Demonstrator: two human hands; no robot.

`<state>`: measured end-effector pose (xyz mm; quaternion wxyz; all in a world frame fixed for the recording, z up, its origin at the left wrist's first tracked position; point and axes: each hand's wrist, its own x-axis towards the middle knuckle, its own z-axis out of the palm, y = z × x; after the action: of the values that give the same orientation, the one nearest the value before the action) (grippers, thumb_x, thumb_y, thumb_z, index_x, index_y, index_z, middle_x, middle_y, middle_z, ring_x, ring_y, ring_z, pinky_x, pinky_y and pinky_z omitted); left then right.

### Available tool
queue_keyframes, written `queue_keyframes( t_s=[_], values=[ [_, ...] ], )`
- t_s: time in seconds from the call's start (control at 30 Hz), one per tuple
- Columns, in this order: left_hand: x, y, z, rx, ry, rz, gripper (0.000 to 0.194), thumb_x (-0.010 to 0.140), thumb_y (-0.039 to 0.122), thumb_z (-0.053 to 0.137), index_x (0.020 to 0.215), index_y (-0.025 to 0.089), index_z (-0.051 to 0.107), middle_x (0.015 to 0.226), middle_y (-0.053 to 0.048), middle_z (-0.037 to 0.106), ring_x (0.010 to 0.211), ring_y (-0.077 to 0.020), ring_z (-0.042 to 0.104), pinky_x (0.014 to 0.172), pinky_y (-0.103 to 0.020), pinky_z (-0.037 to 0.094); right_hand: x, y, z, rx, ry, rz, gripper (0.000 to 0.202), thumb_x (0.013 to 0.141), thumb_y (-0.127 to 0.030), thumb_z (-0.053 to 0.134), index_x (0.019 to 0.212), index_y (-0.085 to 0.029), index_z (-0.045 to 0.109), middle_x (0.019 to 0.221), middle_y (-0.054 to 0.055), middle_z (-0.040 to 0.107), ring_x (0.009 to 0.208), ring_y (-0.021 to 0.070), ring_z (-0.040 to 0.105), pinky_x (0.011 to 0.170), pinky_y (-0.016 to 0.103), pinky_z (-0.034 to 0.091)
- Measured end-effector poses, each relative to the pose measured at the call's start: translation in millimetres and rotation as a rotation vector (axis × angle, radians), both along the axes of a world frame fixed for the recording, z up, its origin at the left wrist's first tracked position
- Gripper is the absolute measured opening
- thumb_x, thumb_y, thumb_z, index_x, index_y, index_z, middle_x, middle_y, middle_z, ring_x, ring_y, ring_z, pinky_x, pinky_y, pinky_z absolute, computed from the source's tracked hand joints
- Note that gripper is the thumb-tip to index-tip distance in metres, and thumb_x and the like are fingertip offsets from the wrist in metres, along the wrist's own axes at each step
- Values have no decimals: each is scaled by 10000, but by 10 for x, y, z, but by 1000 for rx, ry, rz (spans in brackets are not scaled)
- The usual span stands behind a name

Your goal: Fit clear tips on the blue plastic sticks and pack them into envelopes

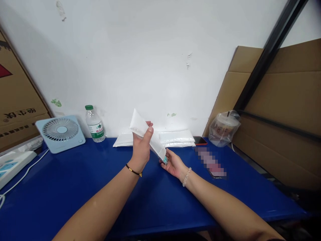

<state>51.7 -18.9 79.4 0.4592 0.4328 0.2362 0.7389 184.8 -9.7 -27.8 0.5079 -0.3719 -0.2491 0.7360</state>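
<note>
A white padded envelope [157, 144] is held tilted above the table, its upper end leaning left. My left hand [142, 145] is closed round its middle, thumb on the near face. At the lower right end my right hand [173, 164] is closed on the envelope's edge, where a small teal patch shows; I cannot tell whether that patch is print or something inside. Behind the hands, more white padded envelopes [177, 138] lie stacked against the wall.
On the blue table [155, 207] stand a light blue fan [61, 132] and a water bottle [95, 125] at the left. To the right are a phone [200, 140], a blurred-out flat item [212, 163] and a bagged drink cup [224, 129]. A power strip [12, 167] with a white cable lies far left.
</note>
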Motion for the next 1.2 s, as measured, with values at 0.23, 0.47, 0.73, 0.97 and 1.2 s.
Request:
queue_keyframes(
  t_s=[0.23, 0.47, 0.73, 0.97, 1.2],
  values=[
    [-109, -65, 114, 25, -8, 60, 410, 737, 393, 680, 1079, 195, 572, 1189, -79, 578, 1153, -246, 528, 948, -378, 446, 70, 73, -50, 365, -817, -138, 412, 832, -548, 430, 632, -188, 453, 467, -59, 362, 377, 79, 334, 370, 197, 194],
    [-388, -92, 196, 61, 51, 185, 419, 741, 407, 661, 1075, 171, 568, 1169, -94, 587, 1136, -242, 540, 937, -369, 461, 433, 218, -12, 545, -1507, -224, 453, 892, -432, 351, 529, -181, 449, 521, 3, 483, 554, 141, 470, 536, 239, 294],
    [-669, -12, 304, 142, 424, 312, 539, 751, 448, 624, 1214, 205, 492, 1152, -81, 592, 1059, -231, 576, 937, -404, 451, 362, 72, 41, 534, -1806, -125, 385, 918, -399, 368, 732, -165, 610, 792, 108, 655, 717, 218, 604, 628, 280, 352],
    [-857, 185, -227, 56, 1783, 28, 854, 625, 488, 678, 1389, 274, 362, 1234, -107, 561, 1111, -328, 535, 926, -441, 424, 288, -47, 109, 546, -2047, 0, 432, 951, -459, 262, 917, -193, 600, 966, 86, 640, 779, 222, 631, 641, 295, 380],
    [-766, 296, -707, -23, 1925, -305, 952, 597, 700, 616, 1402, 275, 337, 1459, -140, 307, 1327, -360, 269, 1005, -475, 327, 460, -23, 151, 673, -1752, 158, 399, 924, -493, 344, 886, -199, 611, 914, 60, 638, 789, 178, 586, 620, 250, 360]
  ],
)
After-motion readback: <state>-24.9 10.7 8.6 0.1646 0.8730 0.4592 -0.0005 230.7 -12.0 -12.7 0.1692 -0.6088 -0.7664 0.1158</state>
